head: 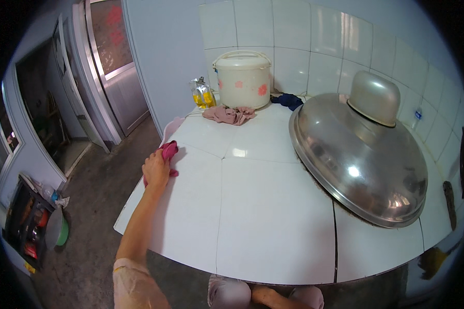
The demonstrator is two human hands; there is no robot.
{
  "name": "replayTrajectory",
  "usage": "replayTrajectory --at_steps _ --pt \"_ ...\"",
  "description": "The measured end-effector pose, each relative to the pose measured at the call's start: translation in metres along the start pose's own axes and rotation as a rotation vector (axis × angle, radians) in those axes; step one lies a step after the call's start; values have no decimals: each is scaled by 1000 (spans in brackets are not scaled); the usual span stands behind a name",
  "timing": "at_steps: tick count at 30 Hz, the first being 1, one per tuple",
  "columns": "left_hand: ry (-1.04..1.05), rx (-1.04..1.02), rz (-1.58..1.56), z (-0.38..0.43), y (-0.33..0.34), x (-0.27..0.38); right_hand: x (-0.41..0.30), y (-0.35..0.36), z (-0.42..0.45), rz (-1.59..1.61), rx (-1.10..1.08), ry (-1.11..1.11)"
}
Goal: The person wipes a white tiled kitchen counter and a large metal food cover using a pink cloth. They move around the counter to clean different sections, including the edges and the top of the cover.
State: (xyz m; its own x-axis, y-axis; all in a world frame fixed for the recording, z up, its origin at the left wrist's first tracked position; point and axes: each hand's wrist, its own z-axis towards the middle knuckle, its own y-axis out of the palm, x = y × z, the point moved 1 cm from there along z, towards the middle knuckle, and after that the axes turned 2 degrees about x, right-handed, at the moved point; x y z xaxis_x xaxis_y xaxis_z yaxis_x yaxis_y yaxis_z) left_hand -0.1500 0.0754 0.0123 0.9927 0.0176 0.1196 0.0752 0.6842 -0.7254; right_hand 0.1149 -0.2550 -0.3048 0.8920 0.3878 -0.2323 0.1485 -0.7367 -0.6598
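My left hand (156, 168) grips a bunched dark pink cloth (170, 150) at the left edge of the white tiled counter (270, 216). My right forearm shows low in the picture, below the counter's front edge, between my knees; its hand (263, 295) cannot be made out clearly. Farther back on the counter lies a crumpled dusty-pink cloth (229, 115), in front of a cream rice cooker (244, 81) with red flower prints. A large domed metal lid (359, 166) covers the right part of the counter, with a metal pot or bowl (375, 98) upside down on top.
Beside the cooker stands a clear bag with yellow packaging (203, 94). A dark blue cloth (288, 101) lies between cooker and lid. A tiled wall (292, 31) borders the back and right. On the floor at left are a black rack (25, 220) and a green basin (62, 231).
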Motion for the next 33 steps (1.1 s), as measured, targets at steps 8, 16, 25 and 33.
replayTrajectory --at_steps 8,16,25,33 --pt "444 -252 -548 -55 -71 106 -1 -4 0 -7 -15 7" --pt "580 -298 -377 -87 -118 41 3 -3 -1 -2 -19 39" --pt "-43 19 -53 41 36 -18 8 -10 7 38 -4 37" --pt "188 -28 -450 55 68 140 13 -11 9 76 7 50"
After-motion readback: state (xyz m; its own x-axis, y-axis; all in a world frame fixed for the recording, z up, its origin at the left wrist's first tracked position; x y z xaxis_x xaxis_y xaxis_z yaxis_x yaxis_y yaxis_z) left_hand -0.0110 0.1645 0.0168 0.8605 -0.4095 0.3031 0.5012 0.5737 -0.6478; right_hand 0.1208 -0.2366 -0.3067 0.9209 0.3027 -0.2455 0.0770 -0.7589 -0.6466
